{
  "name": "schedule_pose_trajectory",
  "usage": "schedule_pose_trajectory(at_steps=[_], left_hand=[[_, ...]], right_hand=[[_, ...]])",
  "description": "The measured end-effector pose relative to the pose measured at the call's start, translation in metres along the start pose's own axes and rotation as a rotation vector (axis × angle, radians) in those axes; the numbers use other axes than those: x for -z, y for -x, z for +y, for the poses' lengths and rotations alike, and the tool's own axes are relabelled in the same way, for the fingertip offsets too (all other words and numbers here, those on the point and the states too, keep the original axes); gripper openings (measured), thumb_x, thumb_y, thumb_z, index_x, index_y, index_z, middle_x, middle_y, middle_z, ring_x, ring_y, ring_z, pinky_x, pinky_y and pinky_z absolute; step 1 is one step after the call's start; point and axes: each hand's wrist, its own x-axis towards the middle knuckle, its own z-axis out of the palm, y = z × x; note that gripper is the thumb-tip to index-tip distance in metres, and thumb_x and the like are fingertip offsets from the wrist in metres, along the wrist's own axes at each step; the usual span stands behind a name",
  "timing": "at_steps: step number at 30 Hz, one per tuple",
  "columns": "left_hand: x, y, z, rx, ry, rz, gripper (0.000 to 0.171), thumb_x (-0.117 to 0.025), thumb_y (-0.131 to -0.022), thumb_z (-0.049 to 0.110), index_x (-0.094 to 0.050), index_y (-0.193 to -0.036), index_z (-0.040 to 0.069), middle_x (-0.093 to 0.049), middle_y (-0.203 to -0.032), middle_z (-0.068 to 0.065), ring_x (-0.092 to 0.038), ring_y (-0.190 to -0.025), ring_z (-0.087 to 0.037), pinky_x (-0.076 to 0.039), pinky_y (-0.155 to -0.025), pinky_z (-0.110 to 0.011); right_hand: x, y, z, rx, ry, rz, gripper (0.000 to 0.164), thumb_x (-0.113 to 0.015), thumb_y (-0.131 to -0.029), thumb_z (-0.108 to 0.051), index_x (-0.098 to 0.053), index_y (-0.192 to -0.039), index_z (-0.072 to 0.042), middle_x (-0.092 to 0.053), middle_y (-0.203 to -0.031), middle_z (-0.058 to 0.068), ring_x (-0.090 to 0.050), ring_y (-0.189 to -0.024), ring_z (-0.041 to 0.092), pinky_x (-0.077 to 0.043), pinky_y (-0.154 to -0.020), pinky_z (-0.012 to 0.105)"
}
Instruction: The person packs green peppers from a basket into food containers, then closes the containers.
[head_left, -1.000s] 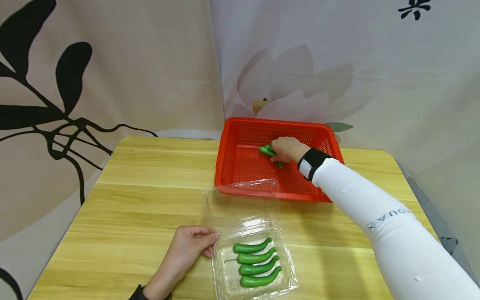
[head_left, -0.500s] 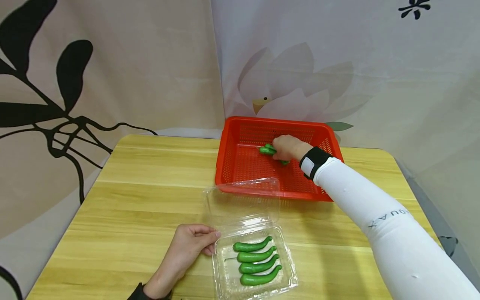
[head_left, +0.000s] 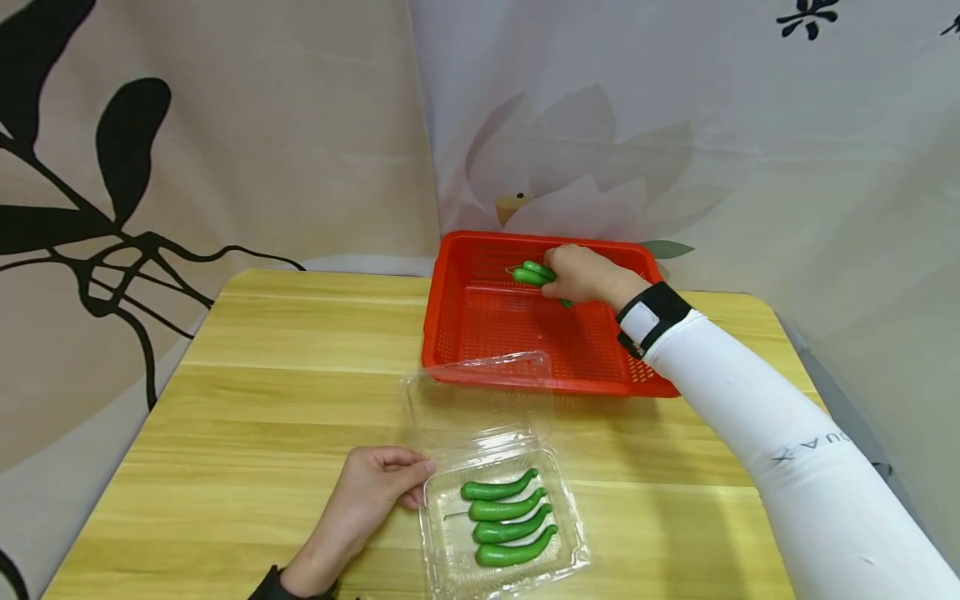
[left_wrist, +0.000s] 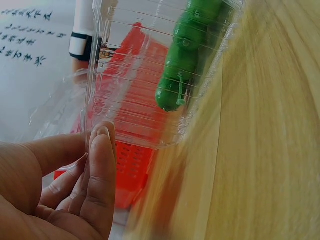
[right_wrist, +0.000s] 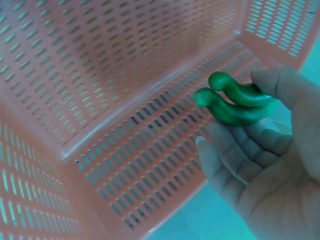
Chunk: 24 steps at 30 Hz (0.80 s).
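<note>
My right hand (head_left: 588,275) is over the back part of the red plastic basket (head_left: 480,383), holding two green chili peppers (head_left: 532,273). In the right wrist view, thumb and fingers pinch the pair of curved chili peppers (right_wrist: 235,110) above the slotted basket floor. Nearer the front, my left hand (head_left: 378,483) pinches the left rim of a clear plastic clamshell box (head_left: 442,550) between thumb and fingers. Several green chili peppers (head_left: 510,510) lie side by side in that box. The left wrist view shows the fingers (left_wrist: 102,165) on the box edge, with the chili peppers (left_wrist: 175,75) seen through its wall.
The clamshell's raised clear lid (head_left: 480,400) overlaps the basket's front rim in the head view. Both containers stand on a wooden table (head_left: 285,375). Behind the table hangs a printed cloth (head_left: 315,125).
My right hand has risen from the basket floor and moved slightly toward the back, bringing the chili peppers up with it. The left hand keeps its hold on the box.
</note>
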Motion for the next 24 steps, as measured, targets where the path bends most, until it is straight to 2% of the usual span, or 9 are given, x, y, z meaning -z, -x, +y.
schedule_pose_trajectory(at_steps=[9,13,19,24], left_hand=[[0.0,0.0,0.001,-0.014,-0.003,-0.007,0.021,-0.08,-0.091,0.006,-0.075,-0.101,-0.012,-0.072,-0.074,-0.02,-0.067,-0.06,-0.017,-0.062,-0.058,-0.029],[0.0,0.001,0.001,-0.009,0.0,-0.006,0.022,-0.08,-0.091,0.006,-0.075,-0.102,-0.013,-0.072,-0.076,-0.02,-0.067,-0.061,-0.017,-0.062,-0.059,-0.029],[0.0,0.002,0.001,-0.007,-0.001,0.0,0.022,-0.081,-0.091,0.006,-0.075,-0.102,-0.012,-0.072,-0.075,-0.02,-0.067,-0.06,-0.017,-0.062,-0.058,-0.029],[0.0,0.002,0.001,0.003,-0.003,0.009,0.021,-0.081,-0.091,0.006,-0.076,-0.102,-0.011,-0.072,-0.075,-0.02,-0.067,-0.06,-0.018,-0.062,-0.058,-0.03]], right_hand=[[0.012,0.018,-0.01,0.041,-0.033,0.079,0.017,-0.075,-0.096,-0.02,-0.065,-0.089,-0.009,-0.061,-0.075,0.006,-0.058,-0.067,0.022,-0.046,-0.065,0.032],[0.015,0.026,-0.017,0.056,-0.046,0.095,0.017,-0.076,-0.096,-0.022,-0.066,-0.093,-0.009,-0.062,-0.077,0.005,-0.059,-0.067,0.021,-0.048,-0.066,0.033],[0.02,0.043,-0.028,0.071,-0.052,0.118,0.021,-0.079,-0.095,-0.025,-0.066,-0.099,-0.009,-0.063,-0.083,0.005,-0.058,-0.073,0.021,-0.048,-0.069,0.033],[0.024,0.058,-0.032,0.107,-0.009,0.178,0.021,-0.079,-0.094,-0.024,-0.065,-0.1,-0.009,-0.059,-0.086,0.004,-0.055,-0.078,0.022,-0.047,-0.07,0.034]])
